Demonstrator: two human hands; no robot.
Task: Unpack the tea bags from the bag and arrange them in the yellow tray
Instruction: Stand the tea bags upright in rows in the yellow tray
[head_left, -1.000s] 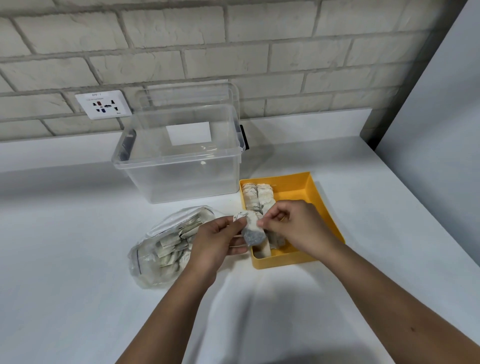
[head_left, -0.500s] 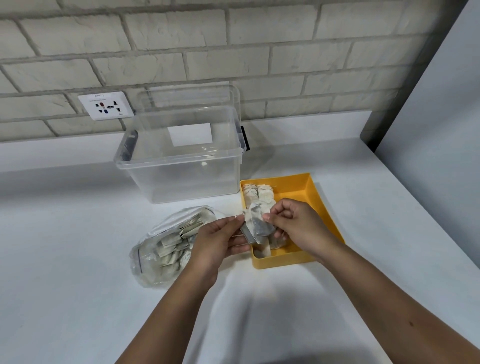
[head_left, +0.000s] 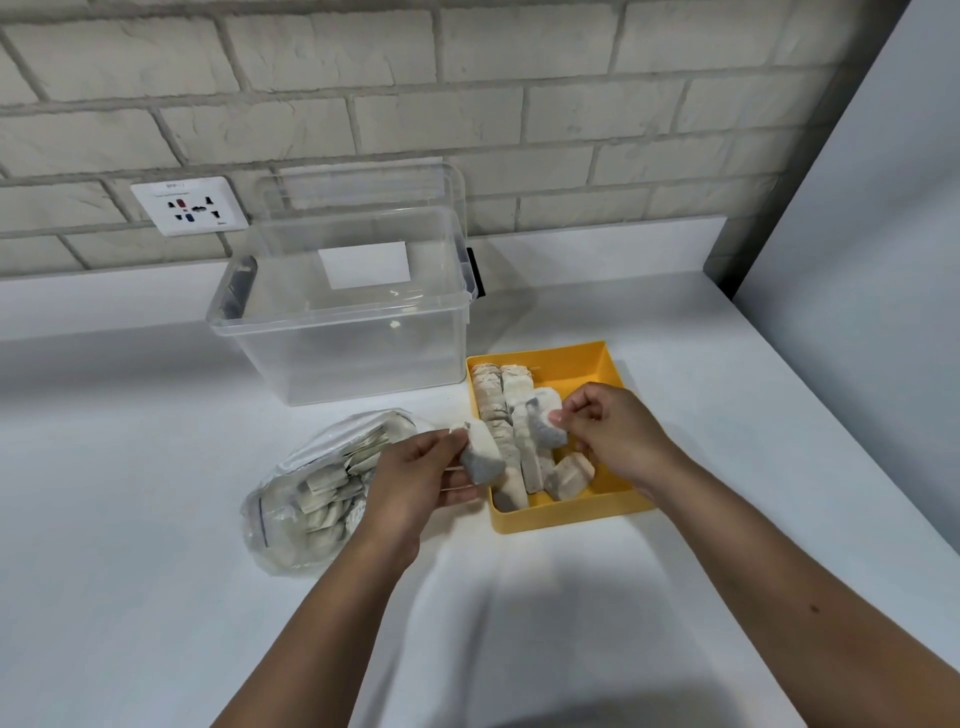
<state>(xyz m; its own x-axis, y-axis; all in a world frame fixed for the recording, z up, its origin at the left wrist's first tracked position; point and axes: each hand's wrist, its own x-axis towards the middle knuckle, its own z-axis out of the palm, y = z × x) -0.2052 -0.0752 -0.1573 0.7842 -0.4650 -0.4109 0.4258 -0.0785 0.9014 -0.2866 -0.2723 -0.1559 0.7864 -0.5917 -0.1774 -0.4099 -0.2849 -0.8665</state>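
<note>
My left hand (head_left: 415, 480) pinches one tea bag (head_left: 480, 454) just beside the yellow tray (head_left: 571, 514), my right hand (head_left: 618, 441) pinches a second tea bag (head_left: 543, 423) above the rows (head_left: 493, 410) already in it, and I reckon setting either down carelessly could knock those standing rows over.

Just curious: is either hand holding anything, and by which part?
Left hand pinches one tea bag by its top end; right hand pinches a second tea bag by one edge.
</note>
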